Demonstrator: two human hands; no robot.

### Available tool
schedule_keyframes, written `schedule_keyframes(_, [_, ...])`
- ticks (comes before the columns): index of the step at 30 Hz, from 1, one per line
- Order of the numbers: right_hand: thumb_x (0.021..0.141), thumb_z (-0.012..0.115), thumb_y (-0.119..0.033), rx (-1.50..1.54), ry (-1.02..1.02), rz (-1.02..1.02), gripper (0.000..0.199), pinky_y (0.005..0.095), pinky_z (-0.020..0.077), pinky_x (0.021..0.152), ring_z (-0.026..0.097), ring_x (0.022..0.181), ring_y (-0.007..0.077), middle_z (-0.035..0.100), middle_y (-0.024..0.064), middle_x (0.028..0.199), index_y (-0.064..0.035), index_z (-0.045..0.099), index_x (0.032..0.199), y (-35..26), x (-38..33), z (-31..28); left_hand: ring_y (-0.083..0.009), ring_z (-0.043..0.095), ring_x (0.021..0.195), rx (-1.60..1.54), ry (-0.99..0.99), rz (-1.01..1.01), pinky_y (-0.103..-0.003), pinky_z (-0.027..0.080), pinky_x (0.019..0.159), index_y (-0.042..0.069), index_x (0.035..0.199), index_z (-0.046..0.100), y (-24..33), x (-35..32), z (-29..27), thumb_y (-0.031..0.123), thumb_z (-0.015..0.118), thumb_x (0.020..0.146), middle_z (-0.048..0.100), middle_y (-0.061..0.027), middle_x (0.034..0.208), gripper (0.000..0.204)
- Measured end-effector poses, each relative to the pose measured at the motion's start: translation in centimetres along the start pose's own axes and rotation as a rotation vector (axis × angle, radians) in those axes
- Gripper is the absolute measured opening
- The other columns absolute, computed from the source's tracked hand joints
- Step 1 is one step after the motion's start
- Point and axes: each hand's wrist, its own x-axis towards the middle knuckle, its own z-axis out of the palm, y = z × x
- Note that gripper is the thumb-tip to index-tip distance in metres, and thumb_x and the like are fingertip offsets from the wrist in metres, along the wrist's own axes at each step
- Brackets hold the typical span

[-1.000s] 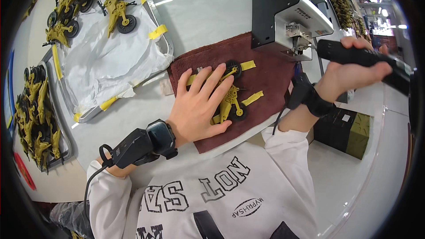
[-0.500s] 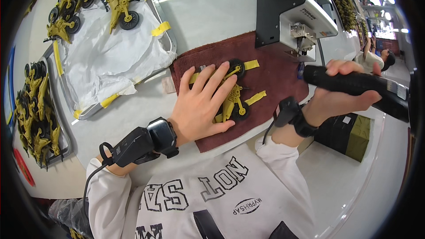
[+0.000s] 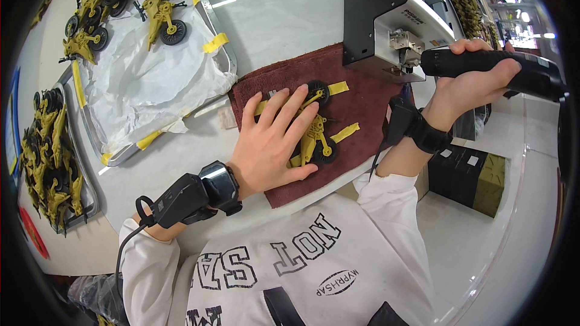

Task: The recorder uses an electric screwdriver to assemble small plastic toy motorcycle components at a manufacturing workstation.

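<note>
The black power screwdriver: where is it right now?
Head view, upper right: the black power screwdriver is gripped in the right hand, beside the grey machine, above the maroon towel.

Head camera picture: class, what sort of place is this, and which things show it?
Probably an assembly bench in a small factory or workshop. Metal trays hold many identical yellow wheeled toy parts, one toy part lies on a brown cloth, and the right hand holds a black power tool.

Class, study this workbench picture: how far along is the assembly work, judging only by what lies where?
Done, apparently: wheeled yellow toy pieces fill the far tray and the left tray, though which batch is finished is unclear. In hand: the left hand pins one yellow toy to the maroon cloth; the right hand grips a black power tool, not yet touching it.
</note>
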Motion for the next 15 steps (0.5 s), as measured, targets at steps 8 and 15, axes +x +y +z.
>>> schedule_keyframes(8, [0.09, 0.05, -0.049, -0.001, -0.061, 0.042, 0.05, 0.0305, 0.0443, 0.047, 0.05, 0.05, 0.0204, 0.052, 0.0123, 0.067, -0.0042, 0.04, 0.111, -0.14, 0.32, 0.27, -0.0337, 0.036, 0.125, -0.011, -0.009, 0.0, -0.052, 0.02, 0.104, 0.007, 0.133, 0.042, -0.04, 0.03, -0.03, 0.052, 0.07, 0.065, 0.034, -0.0146, 0.142, 0.086])
schedule_keyframes(15, [0.091, 0.048, -0.048, 0.014, -0.051, 0.034, 0.049, 0.0303, 0.0445, 0.048, 0.05, 0.051, 0.0198, 0.052, 0.0121, 0.067, -0.0044, 0.04, 0.111, -0.1, 0.19, 0.18, -0.0337, 0.036, 0.125, -0.018, -0.004, 0.003, -0.052, 0.021, 0.104, 0.007, 0.133, 0.041, -0.04, -0.01, -0.03, 0.05, 0.071, 0.064, 0.034, -0.0146, 0.142, 0.086])
